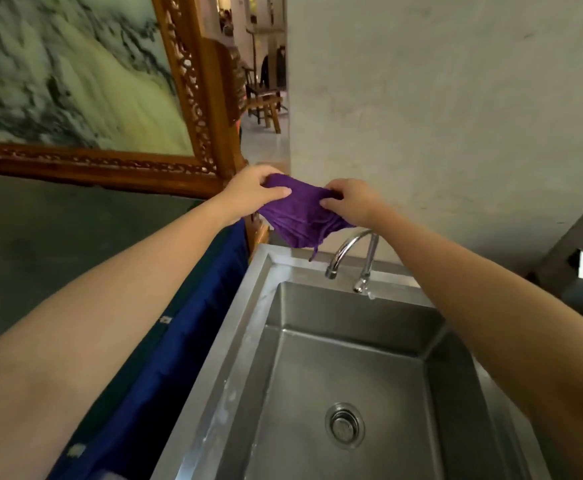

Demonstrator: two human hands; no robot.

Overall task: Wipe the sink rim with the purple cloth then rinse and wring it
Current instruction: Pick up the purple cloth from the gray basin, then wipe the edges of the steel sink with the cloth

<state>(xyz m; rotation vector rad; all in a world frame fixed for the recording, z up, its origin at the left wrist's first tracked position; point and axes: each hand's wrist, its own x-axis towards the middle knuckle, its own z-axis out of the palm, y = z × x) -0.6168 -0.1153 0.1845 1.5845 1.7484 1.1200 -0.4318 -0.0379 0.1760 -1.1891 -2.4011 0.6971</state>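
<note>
The purple cloth (pixel 298 214) hangs bunched in the air above the sink's back left corner, a loose thread dangling from its lower edge. My left hand (pixel 255 190) grips its left end and my right hand (pixel 349 200) grips its right end. Below is the stainless steel sink, its left rim (pixel 229 344) streaked with whitish marks. The basin holds a round drain (pixel 344 424). A curved chrome faucet (pixel 347 252) stands at the back rim, just under my right wrist; no water runs from it.
A blue cloth-covered surface (pixel 179 344) runs along the sink's left side. A carved wooden frame (pixel 193 98) with a marbled panel stands behind it. A plain wall (pixel 456 116) rises behind the faucet. Wooden chairs (pixel 266 105) show through a gap beyond.
</note>
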